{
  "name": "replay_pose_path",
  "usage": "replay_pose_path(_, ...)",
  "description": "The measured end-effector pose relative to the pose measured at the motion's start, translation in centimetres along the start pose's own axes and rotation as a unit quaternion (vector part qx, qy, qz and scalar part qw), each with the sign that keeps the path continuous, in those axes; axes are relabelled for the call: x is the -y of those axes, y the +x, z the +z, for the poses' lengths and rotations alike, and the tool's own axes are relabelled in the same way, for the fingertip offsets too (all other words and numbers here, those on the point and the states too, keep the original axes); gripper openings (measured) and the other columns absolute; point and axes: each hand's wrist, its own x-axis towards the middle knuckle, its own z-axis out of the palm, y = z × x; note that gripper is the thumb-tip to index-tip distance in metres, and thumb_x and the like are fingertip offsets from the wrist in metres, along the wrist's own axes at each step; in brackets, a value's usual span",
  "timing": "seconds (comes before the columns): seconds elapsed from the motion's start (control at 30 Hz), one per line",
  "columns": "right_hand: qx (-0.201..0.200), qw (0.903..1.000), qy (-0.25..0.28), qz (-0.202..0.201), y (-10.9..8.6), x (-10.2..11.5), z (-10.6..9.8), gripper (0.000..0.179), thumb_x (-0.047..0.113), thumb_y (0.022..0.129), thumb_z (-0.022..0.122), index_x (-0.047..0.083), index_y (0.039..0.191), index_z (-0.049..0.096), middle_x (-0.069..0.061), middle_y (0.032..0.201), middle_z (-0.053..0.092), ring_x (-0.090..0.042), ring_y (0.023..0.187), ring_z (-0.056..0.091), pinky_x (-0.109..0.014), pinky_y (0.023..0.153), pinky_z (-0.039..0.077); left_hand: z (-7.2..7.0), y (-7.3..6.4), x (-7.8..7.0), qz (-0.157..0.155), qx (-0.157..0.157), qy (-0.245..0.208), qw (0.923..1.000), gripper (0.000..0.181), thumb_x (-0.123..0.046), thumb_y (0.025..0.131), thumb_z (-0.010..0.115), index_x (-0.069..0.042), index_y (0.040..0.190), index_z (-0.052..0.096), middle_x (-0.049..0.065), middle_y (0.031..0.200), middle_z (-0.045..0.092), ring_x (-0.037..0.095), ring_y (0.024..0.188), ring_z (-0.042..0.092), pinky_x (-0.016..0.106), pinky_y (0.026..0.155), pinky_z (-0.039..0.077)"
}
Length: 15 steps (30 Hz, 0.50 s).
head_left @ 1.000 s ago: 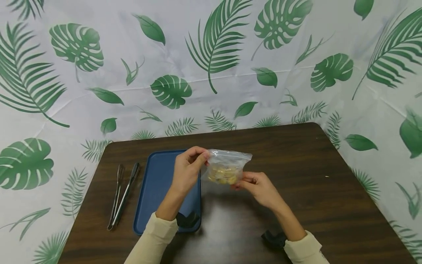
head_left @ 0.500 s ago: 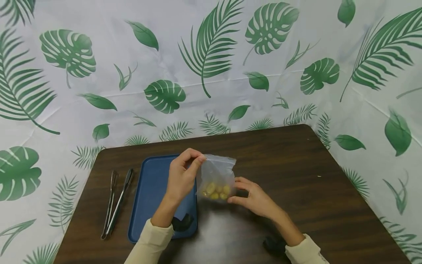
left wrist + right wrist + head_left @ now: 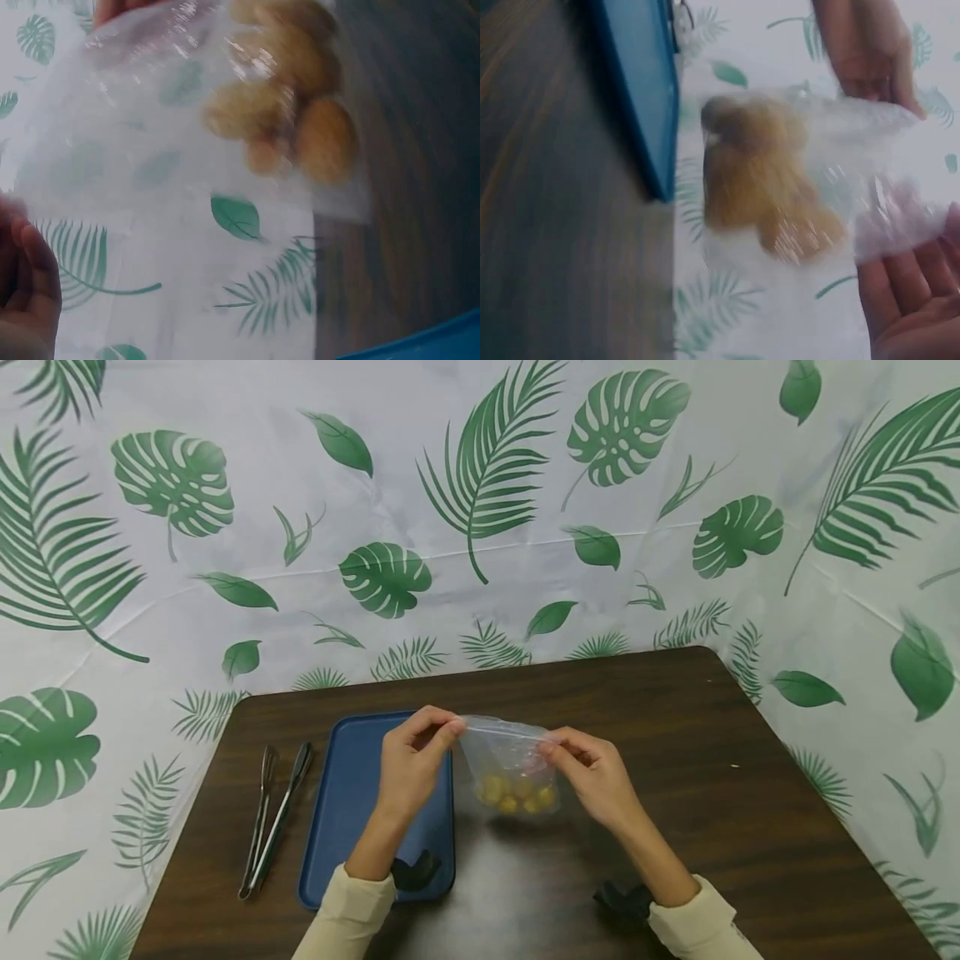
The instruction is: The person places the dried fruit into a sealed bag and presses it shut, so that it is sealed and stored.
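A clear zip-top plastic bag [image 3: 491, 747] hangs between my two hands over the table. Several rounded yellow-brown pieces [image 3: 517, 793] lie bunched at its bottom; the left wrist view shows them larger, smooth and oval, though blurred. With thumb and fingers, my left hand [image 3: 408, 764] pinches the bag's upper left corner. My right hand [image 3: 596, 772] pinches the opposite upper corner, its fingertips partly seen through the plastic in the right wrist view. The zip strip runs stretched from one hand to the other along the top.
A blue tray [image 3: 360, 768] lies on the dark wooden table [image 3: 675, 718], partly under my left forearm. Metal tongs [image 3: 280, 818] rest left of it. A white cloth with green leaves [image 3: 300, 493] hangs behind. Dark straps [image 3: 416, 870] show near both wrists.
The bag was tilted up, then hung down with its pieces settling at the bottom. My right hand has moved from its lower right side up to the top corner; the left hand keeps its pinch.
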Motion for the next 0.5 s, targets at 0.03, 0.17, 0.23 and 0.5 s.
replay_pose_path(0.03, -0.007, 0.9999, 0.004, -0.011, 0.1, 0.4, 0.1, 0.013, -0.001, 0.1, 0.063, 0.005, 0.101, 0.075, 0.008, 0.081, 0.07, -0.007, 0.064, 0.053, -0.025, 0.058, 0.046, -0.2, -0.2, 0.3, -0.011, 0.01, -0.021, 0.9997, 0.02, -0.019, 0.1, 0.068, -0.002, 0.11, 0.075, 0.005, 0.102, 0.073, 0.014, 0.086, 0.067, 0.027, 0.079, 0.056)
replay_pose_path(0.17, -0.035, 0.9984, 0.022, -0.038, 0.8, 1.8, 0.5, 0.012, -0.003, 0.099, 0.063, 0.0, 0.099, 0.075, 0.012, 0.081, 0.069, -0.008, 0.062, 0.05, -0.025, 0.054, 0.041, -0.8, -1.2, 2.0, -0.097, 0.111, -0.063, 0.987, 0.047, -0.029, 0.102, 0.067, -0.009, 0.143, 0.059, 0.008, 0.137, 0.065, 0.026, 0.12, 0.065, 0.032, 0.098, 0.054)
replay_pose_path(0.23, -0.053, 0.9972, 0.033, -0.042, 1.1, 2.3, 0.6, 0.011, -0.003, 0.098, 0.063, -0.002, 0.098, 0.074, 0.011, 0.079, 0.068, -0.009, 0.062, 0.05, -0.025, 0.053, 0.041, -0.9, -1.7, 3.0, -0.144, 0.179, -0.036, 0.9726, 0.059, -0.031, 0.101, 0.068, -0.011, 0.153, 0.049, 0.011, 0.146, 0.059, 0.032, 0.128, 0.061, 0.036, 0.102, 0.053)
replay_pose_path(0.5, -0.092, 0.9939, 0.044, -0.042, 1.8, 2.9, 0.2, 0.011, -0.003, 0.099, 0.063, -0.006, 0.097, 0.073, 0.013, 0.086, 0.074, -0.004, 0.074, 0.063, -0.019, 0.068, 0.053, 0.0, -2.8, 4.5, -0.17, 0.215, 0.019, 0.9614, 0.022, -0.01, 0.099, 0.067, 0.002, 0.118, 0.071, 0.023, 0.104, 0.076, 0.022, 0.087, 0.076, 0.051, 0.084, 0.06)
